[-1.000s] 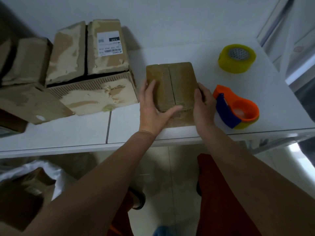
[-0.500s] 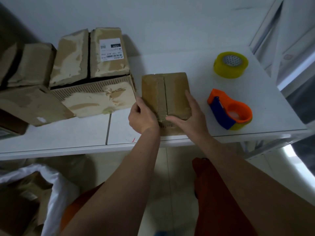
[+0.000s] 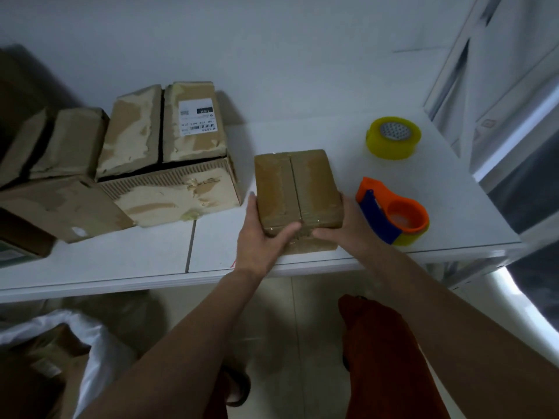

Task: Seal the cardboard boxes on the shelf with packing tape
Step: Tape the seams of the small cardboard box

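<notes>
So I've got both hands on the small cardboard box, which sits near the front edge of the white shelf, a bit right of centre. My left hand has a grip on its near left corner, thumb laid over the top edge and fingers curled down the left side. My right hand grips the near right corner the same way, fingers tucked along the right side. The box flaps are closed, with a seam running front to back down the middle, and there's shiny tape visible at the near edge.

Just right of my right hand is the orange and blue tape dispenser, lying on the shelf, apart from the box. Farther back on the right sits a yellow tape roll. Over on the left is a big battered box with a white label on one flap, and more worn boxes at the far left.
</notes>
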